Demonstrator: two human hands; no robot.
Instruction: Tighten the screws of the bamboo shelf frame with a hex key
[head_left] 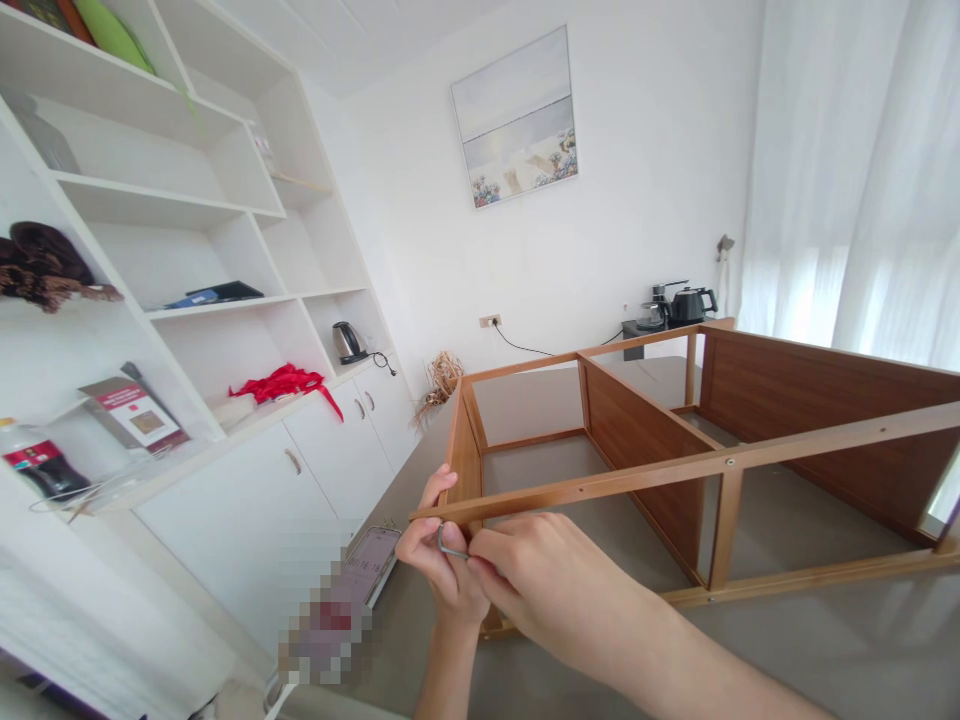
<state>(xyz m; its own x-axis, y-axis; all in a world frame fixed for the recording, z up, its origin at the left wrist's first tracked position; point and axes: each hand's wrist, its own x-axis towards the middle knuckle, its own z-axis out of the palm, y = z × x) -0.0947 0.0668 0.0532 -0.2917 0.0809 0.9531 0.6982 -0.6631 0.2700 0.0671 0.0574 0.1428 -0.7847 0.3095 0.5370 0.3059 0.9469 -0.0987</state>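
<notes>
One phone (pixel 381 558), left of wooden frame (pixel 637 430), which rests on grey tabletop (pixel 832 640). Left hand (pixel 448 575): fingers clasped around frame's near left corner; whether also pinching bent hex key (pixel 452 550), cannot tell. Right hand (pixel 551 575): before frame, thumb and finger pinching key's lower end.

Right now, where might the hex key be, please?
The hex key is below centre in the head view, slightly left, pinched by the right hand at the left end of the wooden frame.

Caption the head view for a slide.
Right hand pinches a bent metal key; left hand holds the wooden frame at one corner.
</notes>
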